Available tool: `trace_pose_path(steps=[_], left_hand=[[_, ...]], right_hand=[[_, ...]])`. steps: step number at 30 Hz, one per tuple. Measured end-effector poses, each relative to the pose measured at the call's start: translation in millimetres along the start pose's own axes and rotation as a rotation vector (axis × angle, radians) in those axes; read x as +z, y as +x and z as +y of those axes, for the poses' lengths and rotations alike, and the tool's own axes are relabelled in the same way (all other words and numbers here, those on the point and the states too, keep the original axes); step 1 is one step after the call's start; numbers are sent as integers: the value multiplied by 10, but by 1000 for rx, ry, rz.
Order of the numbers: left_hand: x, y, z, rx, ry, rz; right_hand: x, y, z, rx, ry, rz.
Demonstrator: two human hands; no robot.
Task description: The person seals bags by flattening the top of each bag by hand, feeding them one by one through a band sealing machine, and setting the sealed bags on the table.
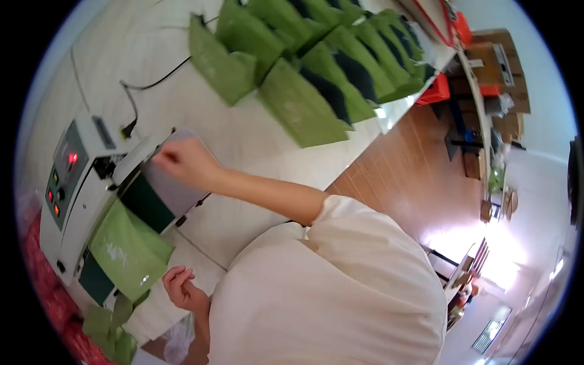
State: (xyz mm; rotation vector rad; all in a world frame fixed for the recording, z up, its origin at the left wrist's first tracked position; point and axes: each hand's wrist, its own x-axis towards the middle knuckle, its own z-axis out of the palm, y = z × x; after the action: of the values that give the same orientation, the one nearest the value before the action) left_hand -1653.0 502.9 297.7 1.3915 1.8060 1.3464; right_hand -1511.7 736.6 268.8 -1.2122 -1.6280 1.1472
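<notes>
A white sealing machine [82, 194] with lit red and orange controls sits on the table at the left. A green bag [131, 249] lies along its dark green conveyor belt [146, 201]. Over the grey plate [179, 188] beside the belt is my right hand [187, 163], fingers folded inward; what they hold, if anything, is hidden. My left hand [185, 290] is just off the bag's lower right corner, apart from it, with its fingers loosely closed and nothing in them.
Several green bags [301, 106] stand in rows at the top. A black cable [152, 84] crosses the table [164, 109]. More green material [109, 331] and red packs [45, 274] lie at the lower left. Cardboard boxes [486, 64] and a shelf are beyond the wooden floor [401, 176].
</notes>
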Motion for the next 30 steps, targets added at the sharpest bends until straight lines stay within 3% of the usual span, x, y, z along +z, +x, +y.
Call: trace_pose_path(steps=[3, 7, 8, 10, 12, 14, 19, 21, 23, 25, 27, 30], left_hand=[[135, 29, 141, 14, 0, -26], [321, 9, 278, 66, 14, -120], [377, -5, 307, 88, 0, -130], [454, -23, 372, 118, -9, -132], [508, -27, 479, 199, 37, -202], [514, -30, 575, 206, 76, -207], [503, -89, 728, 204, 156, -218], [520, -94, 764, 201, 152, -225], [552, -102, 745, 196, 146, -218], [593, -120, 726, 172, 141, -211], [641, -118, 707, 190, 95, -261], [744, -113, 731, 193, 71, -338]], right_hand=[[-1410, -326, -7, -158, -169, 430], [-3307, -682, 85, -118, -739, 1000], [-3741, -787, 228, 74, -785, 1008], [-4605, -985, 1012, 232, -1132, 1117], [-5029, -1048, 1277, 747, -840, 1025], [-5461, -1072, 1972, 852, -968, 1033], [-5519, -1119, 2274, 874, -936, 736], [-5391, -1216, 2265, 860, -969, 741], [-5053, -1366, 1962, 823, -1120, 901], [-4691, -1628, 1631, 714, -1215, 791], [-4392, -1892, 1485, 598, -1117, 857], [-3819, -2315, 1176, 523, -844, 763]])
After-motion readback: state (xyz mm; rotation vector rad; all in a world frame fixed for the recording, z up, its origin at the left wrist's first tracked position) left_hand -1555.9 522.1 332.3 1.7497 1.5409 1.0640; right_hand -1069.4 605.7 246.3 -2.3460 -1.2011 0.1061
